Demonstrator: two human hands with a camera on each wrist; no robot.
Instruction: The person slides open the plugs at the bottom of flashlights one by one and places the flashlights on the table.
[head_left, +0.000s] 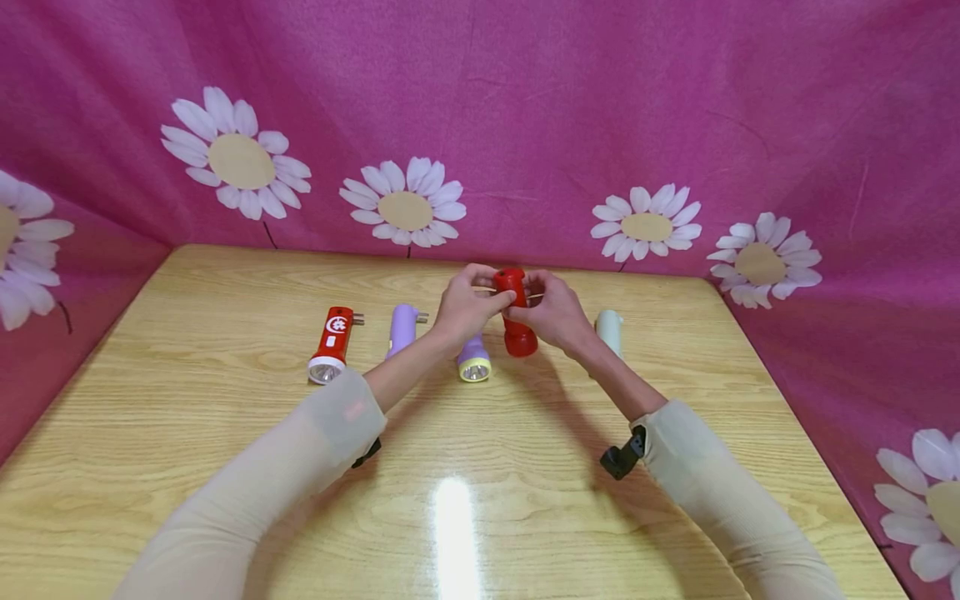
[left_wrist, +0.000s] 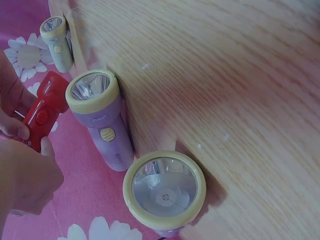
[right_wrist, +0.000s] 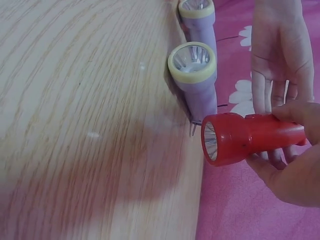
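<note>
Pink cloth (head_left: 525,100) printed with white daisies (head_left: 404,210) backs a wood-grain counter (head_left: 540,533), where a left hand (head_left: 467,307) and a right hand (head_left: 557,312) hold a red flashlight (right_wrist: 242,139) up near the far edge, thumbs and fingers pinching its body from both sides. If either grip loosened, the smooth barrel could probably slip and knock the lilac flashlight (head_left: 473,354) just beside it. Toward the counter's left edge, a white-rimmed flashlight (head_left: 332,348) bears a white emblem (head_left: 337,324); no brand or wording is readable.
</note>
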